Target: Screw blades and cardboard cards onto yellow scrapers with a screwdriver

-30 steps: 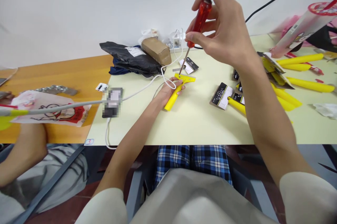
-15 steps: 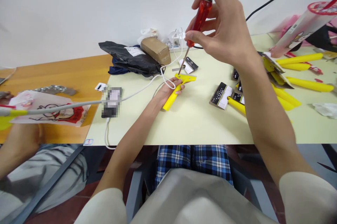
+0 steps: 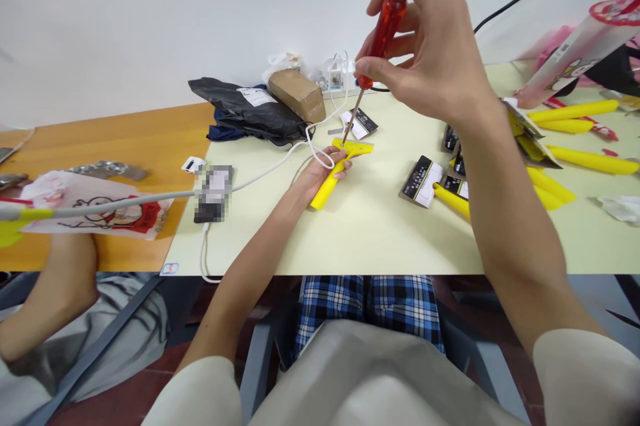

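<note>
My left hand [image 3: 320, 173] is closed around a yellow scraper [image 3: 327, 190], with its T-shaped head pointing away from me. Above it, my right hand [image 3: 435, 63] grips a screwdriver [image 3: 386, 27] by its clear red handle, thumb and fingers around it. The shaft slants down, and its tip meets a screw at the left part of the scraper's head. A second screw shows farther right on that head. Just behind lie a black-and-white card [image 3: 362, 124] and a thin grey strip [image 3: 336, 131]. A white cable [image 3: 315, 146] loops over my left hand.
Several more yellow scrapers [image 3: 593, 159] and a packaging card [image 3: 421, 182] lie on the right. A black plastic parcel [image 3: 250, 113] and cardboard box [image 3: 299, 95] stand against the wall. On the left are a blurred-out device [image 3: 214, 193], a plastic bag [image 3: 100, 206] and another person's arm [image 3: 63, 286].
The screwdriver stays on the same screw, and my right hand has barely shifted. At the left, the other person's forearm has moved to the right.
</note>
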Demonstrator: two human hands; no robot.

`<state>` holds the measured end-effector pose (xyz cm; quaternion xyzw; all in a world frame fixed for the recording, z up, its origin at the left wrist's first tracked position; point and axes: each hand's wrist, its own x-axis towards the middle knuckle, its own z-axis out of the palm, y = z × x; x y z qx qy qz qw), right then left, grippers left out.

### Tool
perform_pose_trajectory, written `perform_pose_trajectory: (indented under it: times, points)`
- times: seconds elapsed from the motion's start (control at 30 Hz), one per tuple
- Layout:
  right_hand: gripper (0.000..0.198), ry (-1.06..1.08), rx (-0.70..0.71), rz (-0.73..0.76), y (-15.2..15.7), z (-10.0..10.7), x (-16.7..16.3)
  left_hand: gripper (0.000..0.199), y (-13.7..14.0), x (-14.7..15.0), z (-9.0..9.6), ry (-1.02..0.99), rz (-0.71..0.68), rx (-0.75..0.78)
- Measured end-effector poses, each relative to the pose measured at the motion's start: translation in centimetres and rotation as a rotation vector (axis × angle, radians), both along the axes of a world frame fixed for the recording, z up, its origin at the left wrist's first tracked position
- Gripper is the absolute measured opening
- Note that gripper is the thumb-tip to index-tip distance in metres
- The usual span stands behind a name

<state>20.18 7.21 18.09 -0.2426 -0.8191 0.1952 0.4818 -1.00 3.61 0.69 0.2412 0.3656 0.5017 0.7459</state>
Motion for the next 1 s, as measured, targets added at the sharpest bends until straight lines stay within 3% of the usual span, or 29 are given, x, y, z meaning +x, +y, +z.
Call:
perform_pose_trajectory:
  times: [0.23, 0.5, 1.0]
  points:
    - [0.042, 0.025, 0.002, 0.004, 0.26, -0.26, -0.18, 0.034, -0.37, 0.31, 0.27, 0.058, 0.002, 0.016]
    - [0.034, -0.059, 0.027, -0.023, -0.19, 0.44, -0.16, 0.039, -0.56, 0.22, 0.03, 0.078, -0.051, 0.096]
    - [0.036, -0.012, 0.061, -0.028, -0.14, 0.43, -0.30, 0.040, -0.67, 0.41, 0.25, 0.105, -0.031, 0.077]
